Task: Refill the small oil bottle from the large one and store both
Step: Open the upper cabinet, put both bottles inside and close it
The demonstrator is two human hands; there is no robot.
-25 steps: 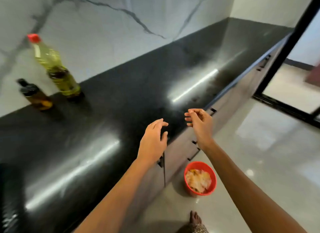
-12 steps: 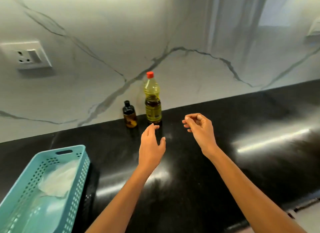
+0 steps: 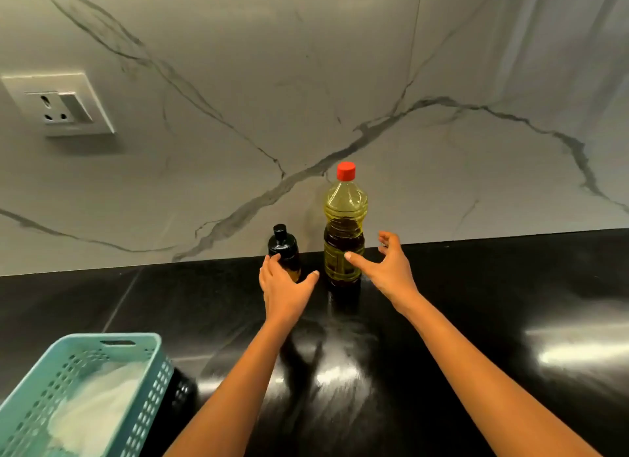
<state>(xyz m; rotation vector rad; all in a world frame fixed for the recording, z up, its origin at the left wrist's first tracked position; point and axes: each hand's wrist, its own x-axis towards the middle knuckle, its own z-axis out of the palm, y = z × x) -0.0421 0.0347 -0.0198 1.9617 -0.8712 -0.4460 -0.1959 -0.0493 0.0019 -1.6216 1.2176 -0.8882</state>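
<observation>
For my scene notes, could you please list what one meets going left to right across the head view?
Wall socket → teal basket → small dark bottle → large oil bottle → right hand.

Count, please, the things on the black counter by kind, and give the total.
Bottles: 2, the small dark bottle with a black cap and the large oil bottle with a red cap.
Baskets: 1, the teal basket, with something white inside.
Total: 3.
</observation>
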